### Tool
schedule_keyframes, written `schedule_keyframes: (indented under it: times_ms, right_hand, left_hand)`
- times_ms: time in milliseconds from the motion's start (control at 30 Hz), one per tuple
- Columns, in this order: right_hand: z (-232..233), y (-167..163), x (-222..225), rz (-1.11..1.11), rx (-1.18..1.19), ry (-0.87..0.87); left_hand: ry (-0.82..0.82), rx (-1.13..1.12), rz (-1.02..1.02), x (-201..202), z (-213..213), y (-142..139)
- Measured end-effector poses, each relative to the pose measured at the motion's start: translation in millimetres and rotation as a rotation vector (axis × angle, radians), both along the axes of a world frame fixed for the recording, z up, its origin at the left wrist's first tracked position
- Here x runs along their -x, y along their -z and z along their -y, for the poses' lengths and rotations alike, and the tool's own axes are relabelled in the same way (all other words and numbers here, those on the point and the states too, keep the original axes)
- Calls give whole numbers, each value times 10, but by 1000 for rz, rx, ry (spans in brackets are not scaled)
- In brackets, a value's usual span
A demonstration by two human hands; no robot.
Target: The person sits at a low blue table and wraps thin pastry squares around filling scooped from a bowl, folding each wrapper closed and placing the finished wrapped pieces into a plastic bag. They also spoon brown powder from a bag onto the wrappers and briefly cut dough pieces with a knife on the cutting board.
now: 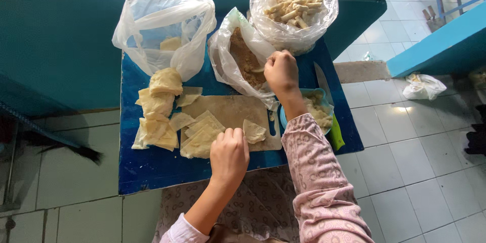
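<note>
Left hand [229,154] touches wrapper [253,131]; right hand [281,71] beyond.

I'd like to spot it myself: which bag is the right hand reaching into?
Start at the blue table. Three clear plastic bags sit along its far edge. The right hand is at the middle bag, the only one holding brown crumbly filling, not pale sheets or pale rolled sticks.
</note>
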State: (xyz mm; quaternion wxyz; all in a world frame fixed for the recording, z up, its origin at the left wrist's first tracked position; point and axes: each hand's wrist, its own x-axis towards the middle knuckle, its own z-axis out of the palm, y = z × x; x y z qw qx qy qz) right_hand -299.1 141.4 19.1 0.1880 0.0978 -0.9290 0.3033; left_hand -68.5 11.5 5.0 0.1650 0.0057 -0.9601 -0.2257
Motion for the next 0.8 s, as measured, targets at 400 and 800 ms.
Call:
schedule_keyframes:
  times_ms: [400,800]
  right_hand:
    - [-5,345,135,-70,89,46]
    - [-198,253,141,71,291,112]
  left_hand:
    - [30,-37,-170,-115,46,53]
    - [53,-103,-223,-154,84,127]
